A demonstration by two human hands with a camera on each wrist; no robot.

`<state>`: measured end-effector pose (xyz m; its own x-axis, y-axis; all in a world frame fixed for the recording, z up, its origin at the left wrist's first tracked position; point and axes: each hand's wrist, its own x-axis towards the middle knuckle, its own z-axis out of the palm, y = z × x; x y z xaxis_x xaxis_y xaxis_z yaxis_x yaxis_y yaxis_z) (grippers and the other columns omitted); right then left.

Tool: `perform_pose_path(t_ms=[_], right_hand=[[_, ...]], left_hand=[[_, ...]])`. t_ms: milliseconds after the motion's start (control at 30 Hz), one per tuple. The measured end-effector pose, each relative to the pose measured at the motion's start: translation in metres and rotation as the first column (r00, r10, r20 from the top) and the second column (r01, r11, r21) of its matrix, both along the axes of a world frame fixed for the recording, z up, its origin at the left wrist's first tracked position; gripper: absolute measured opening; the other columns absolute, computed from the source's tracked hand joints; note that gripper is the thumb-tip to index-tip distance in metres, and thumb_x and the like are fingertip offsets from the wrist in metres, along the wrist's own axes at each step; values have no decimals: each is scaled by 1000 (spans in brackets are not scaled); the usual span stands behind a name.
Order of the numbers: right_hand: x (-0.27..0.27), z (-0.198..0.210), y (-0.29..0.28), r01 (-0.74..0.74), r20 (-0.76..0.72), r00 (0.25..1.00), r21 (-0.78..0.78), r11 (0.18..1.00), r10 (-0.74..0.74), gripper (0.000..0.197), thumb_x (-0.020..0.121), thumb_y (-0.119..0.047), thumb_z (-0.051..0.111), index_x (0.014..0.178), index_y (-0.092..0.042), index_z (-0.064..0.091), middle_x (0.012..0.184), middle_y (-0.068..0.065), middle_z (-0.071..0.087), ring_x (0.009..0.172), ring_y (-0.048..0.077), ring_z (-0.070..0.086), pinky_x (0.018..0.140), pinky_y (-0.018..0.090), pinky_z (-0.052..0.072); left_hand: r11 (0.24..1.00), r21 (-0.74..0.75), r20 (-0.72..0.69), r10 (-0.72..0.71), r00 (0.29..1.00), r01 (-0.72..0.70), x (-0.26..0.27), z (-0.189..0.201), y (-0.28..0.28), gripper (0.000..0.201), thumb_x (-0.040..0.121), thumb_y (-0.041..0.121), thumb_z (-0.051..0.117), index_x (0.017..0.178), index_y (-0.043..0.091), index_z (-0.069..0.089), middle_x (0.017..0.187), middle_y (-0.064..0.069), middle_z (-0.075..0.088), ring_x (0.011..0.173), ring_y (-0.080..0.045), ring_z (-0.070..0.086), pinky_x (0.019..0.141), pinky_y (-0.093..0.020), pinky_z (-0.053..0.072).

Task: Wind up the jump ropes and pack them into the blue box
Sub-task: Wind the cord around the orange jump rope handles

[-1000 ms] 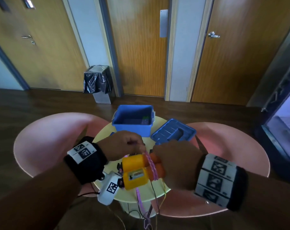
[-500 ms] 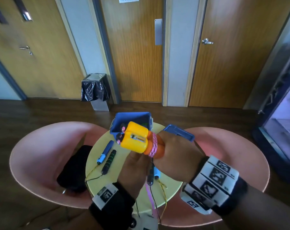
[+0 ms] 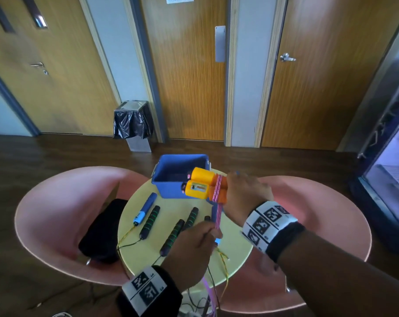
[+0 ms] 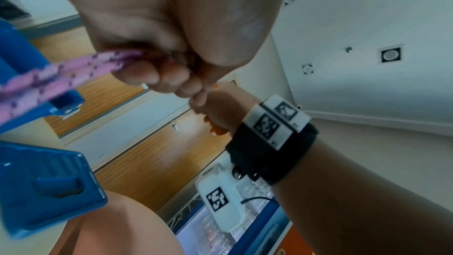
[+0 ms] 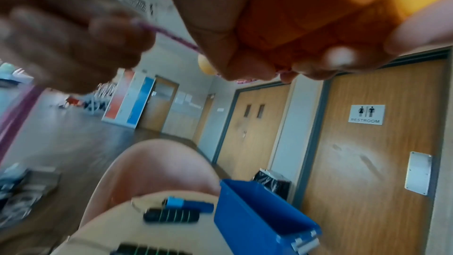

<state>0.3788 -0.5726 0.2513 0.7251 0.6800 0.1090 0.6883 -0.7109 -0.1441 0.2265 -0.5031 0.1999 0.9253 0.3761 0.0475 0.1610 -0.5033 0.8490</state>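
So they're mid-wind on the pink rope (image 3: 217,216) right now. The right hand (image 3: 244,195), center-right of the head view, is wrapped around the two orange-and-yellow handles (image 3: 202,186) held side by side, with a few pink turns already around them. The left hand (image 3: 194,245), lower center, pinches the pink rope just below that bundle, pulled fairly taut; the rest trails down off the bottom edge of the frame.

The blue box (image 3: 171,191) sits open at the far side of the yellow table (image 3: 235,245), right behind the handles. Black-and-green handles (image 3: 149,221) and a blue handle (image 3: 146,208) lie on the table, unwound.

My guess at the next move: bring the slack up and over for another loop, keeping tension so the turns don't slip. Plenty left to do.
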Motion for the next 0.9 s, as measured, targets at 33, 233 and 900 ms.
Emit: perform_pose_path(t_ms=[33,233,900], right_hand=[[1,-3,1,-10,18,1000,-43,999,10,24,87,-29,59,107,-20,49,99,1,59,95,27,62,81,43,52],[-15,-21,4,-172,85,973,-347,922,213,27,90,-26,56,115,-17,54,110,5,63,103,30,62,89,47,47],[-25,34,-27,-589,-43,789,-338,734,613,28,77,-35,66,95,-29,46,91,-6,56,85,22,58,78,38,51]], left_hand=[[997,74,-13,-36,999,37,0,3,1,26,99,29,45,81,21,61,62,-1,50,59,-12,47,60,-34,39],[834,507,-181,-146,973,220,5,25,43,16,91,36,55,75,37,56,63,13,54,60,-4,47,59,-24,32],[934,187,-118,-286,951,304,30,47,95,20,83,47,66,74,29,70,71,6,66,67,-10,61,65,-25,49]])
